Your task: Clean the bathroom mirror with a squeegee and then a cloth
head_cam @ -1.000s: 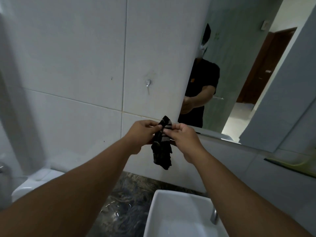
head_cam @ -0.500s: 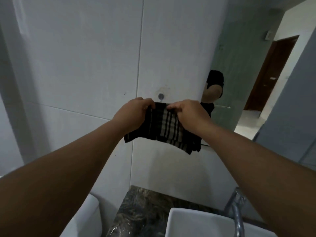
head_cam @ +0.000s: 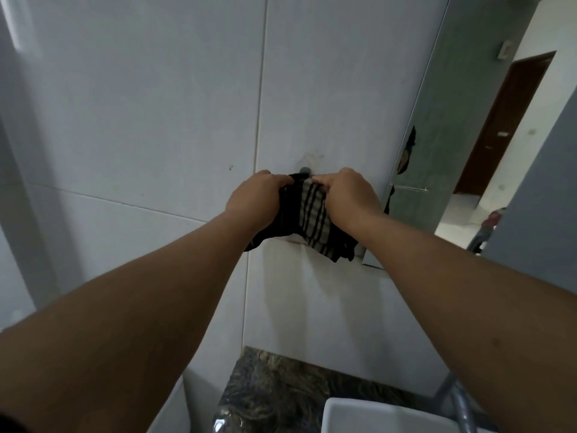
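A dark cloth (head_cam: 307, 218) with grey and black stripes hangs between both my hands, pressed up against the white tiled wall. My left hand (head_cam: 256, 200) grips its upper left edge and my right hand (head_cam: 348, 198) pinches its upper right edge. The cloth's top edge sits right at a small metal wall hook (head_cam: 304, 170), which is partly hidden behind it. The bathroom mirror (head_cam: 468, 135) lies to the right of my hands, showing a doorway and a sliver of my reflection. No squeegee is in view.
A white basin (head_cam: 368, 417) sits below at the bottom, with a metal tap (head_cam: 462, 404) at its right. A dark marbled countertop (head_cam: 274, 389) lies left of the basin. A white toilet tank edge (head_cam: 175, 410) shows at lower left.
My hands have lifted the cloth from chest height up to the wall hook and spread it wider. The view has tilted upward and moved closer to the wall.
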